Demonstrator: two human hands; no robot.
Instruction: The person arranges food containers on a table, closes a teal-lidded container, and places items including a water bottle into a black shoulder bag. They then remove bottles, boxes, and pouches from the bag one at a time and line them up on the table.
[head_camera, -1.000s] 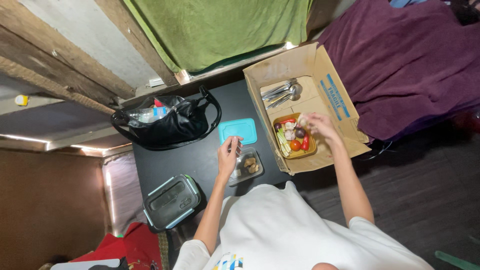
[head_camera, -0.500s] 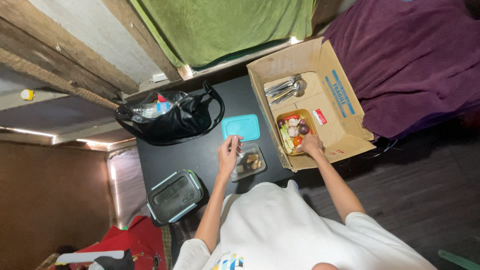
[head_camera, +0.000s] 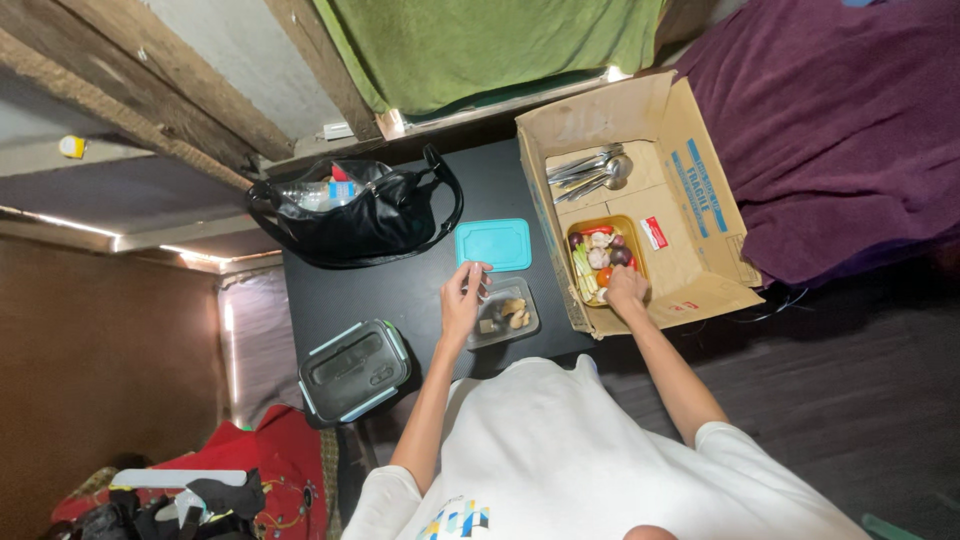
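Since the earlier frames, the right hand (head_camera: 627, 288) has been drawn from the far side of the vegetable tray (head_camera: 603, 259) to its near edge, at 6 o'clock; whether anything is clasped cannot be told. The left hand (head_camera: 463, 300) is kept resting, fingers loosely curled, on the 9 o'clock rim of the clear container (head_camera: 503, 314). Steadying that container while pieces are lifted over the cardboard box (head_camera: 690, 190) wall seems wise. Open tabletop is left between the teal lid (head_camera: 494, 244) and the black bag (head_camera: 355, 215).
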